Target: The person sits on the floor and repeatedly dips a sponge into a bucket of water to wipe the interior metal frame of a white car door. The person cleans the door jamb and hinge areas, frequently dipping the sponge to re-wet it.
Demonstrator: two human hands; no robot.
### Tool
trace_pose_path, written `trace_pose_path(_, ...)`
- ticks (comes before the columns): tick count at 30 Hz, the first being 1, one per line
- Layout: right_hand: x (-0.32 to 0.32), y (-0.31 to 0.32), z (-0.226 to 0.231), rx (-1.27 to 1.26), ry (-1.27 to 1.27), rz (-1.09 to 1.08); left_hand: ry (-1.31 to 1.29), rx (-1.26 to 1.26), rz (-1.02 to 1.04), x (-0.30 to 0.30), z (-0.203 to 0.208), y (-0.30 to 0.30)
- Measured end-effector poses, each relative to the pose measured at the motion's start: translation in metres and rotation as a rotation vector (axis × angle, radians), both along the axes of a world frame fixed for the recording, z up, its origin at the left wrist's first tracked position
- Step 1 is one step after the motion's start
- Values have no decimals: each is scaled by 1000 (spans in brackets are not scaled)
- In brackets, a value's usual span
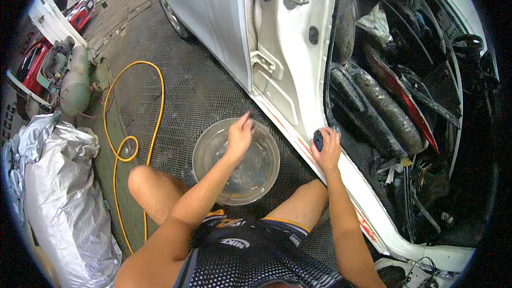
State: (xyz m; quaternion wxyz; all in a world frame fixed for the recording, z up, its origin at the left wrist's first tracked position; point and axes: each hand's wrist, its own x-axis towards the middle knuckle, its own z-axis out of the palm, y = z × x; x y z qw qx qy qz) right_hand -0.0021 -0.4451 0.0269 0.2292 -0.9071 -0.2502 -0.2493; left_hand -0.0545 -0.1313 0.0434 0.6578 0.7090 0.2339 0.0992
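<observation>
My right hand (328, 154) is wrapped round a dark, rounded pad (318, 141), pressing it against the white door sill (349, 178) of the car. Whether the pad is a sponge or a balled cloth I cannot tell. My left hand (240, 137) hangs over a round metal basin (198, 162) with its fingers drawn together. A dark spot shows at its fingertips, too small to name. Shallow, clear liquid seems to lie in the basin, which stands on the floor between my knees. Orange-red patches (368, 226) mark the sill's outer edge.
The silver car body (213, 16) rises ahead, its door opening on my right. Inside lie dark trim pieces and a red-edged panel (397, 88). A yellow hose (161, 96) loops across the textured floor. At left are a crumpled silver cover (69, 192) and a green tank (76, 82).
</observation>
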Motion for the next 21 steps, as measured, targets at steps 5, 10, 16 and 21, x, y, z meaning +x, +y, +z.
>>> trace_pose_path(5, -1, 2, 3, 9, -24, 4, -572, -308, 148, 67, 213, -45)
trace_pose_path(10, -3, 10, 12, 40, -18, 57, -952, 201, 612, 161, 294, -65)
trace_pose_path(16, -1, 1, 9, 40, -73, 43, -1139, 338, 634, 165, 321, -74)
trace_pose_path(21, -4, 8, 9, 22, -42, 39, -961, 803, 552, 194, 288, -44)
